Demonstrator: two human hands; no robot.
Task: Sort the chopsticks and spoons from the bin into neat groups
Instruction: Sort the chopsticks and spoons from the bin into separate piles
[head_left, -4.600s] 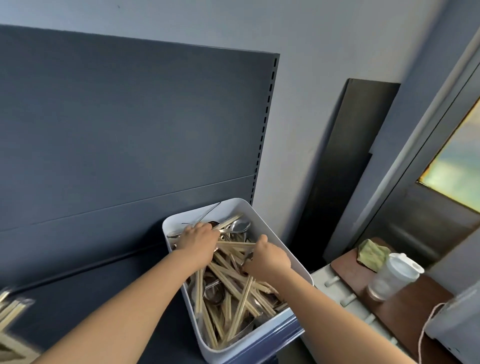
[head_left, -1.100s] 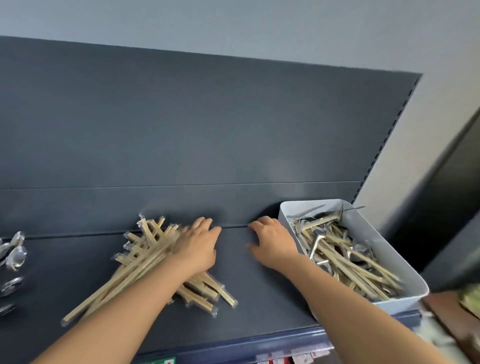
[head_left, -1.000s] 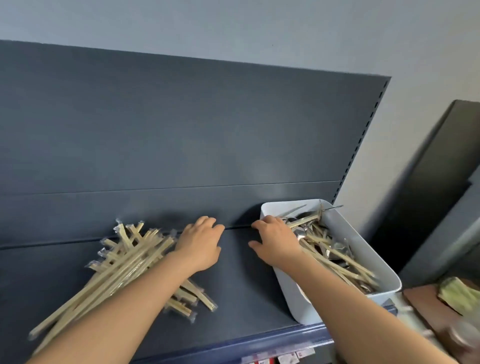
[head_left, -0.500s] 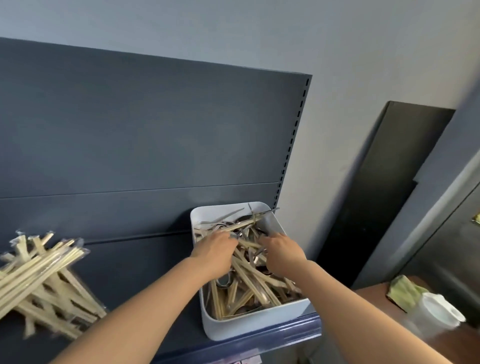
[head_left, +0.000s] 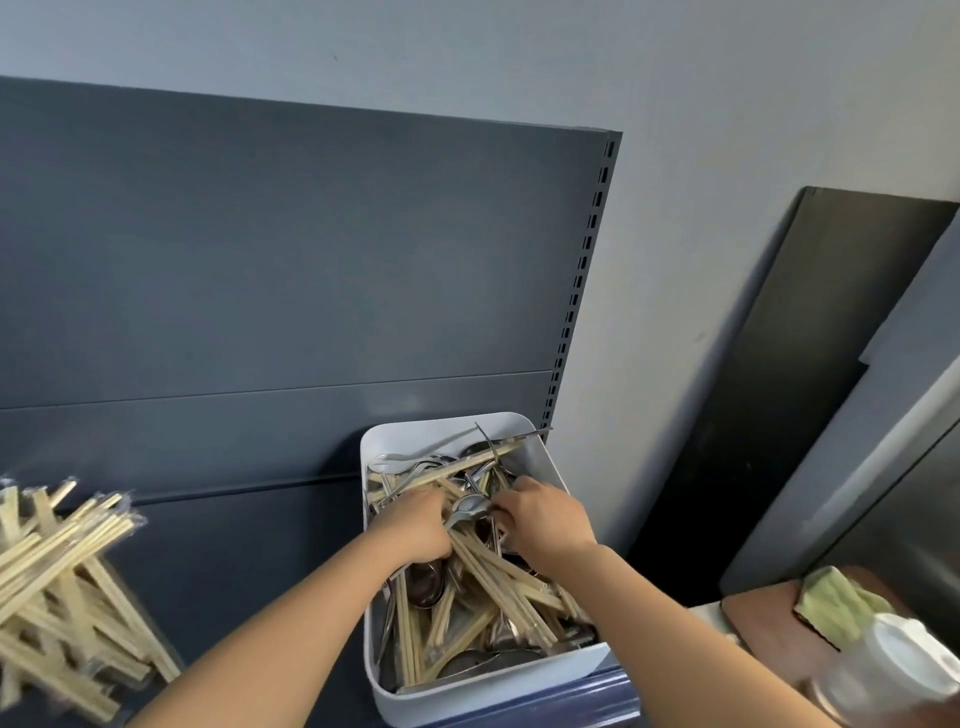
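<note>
A white bin (head_left: 382, 441) stands at the right end of the dark shelf, filled with a tangle of wooden chopsticks (head_left: 498, 582) and metal spoons (head_left: 426, 582). Both my hands are down inside it. My left hand (head_left: 415, 525) is curled around a bunch of chopsticks that fan out from under its palm. My right hand (head_left: 545, 519) is just to its right, fingers bent into the heap beside a spoon (head_left: 467, 505); what it grips is hidden. A loose pile of wrapped chopsticks (head_left: 62, 587) lies on the shelf at the far left.
The shelf's dark back panel (head_left: 260, 286) rises behind the bin, and its blue front edge (head_left: 597, 699) runs below it. To the right are a dark board (head_left: 779, 389) leaning on the wall, a green cloth (head_left: 831, 603) and a white-lidded cup (head_left: 893, 670).
Both hands have left the chopstick pile on the shelf and gone right into the bin. My view has swung right with them, so the pile now sits at the left edge.
</note>
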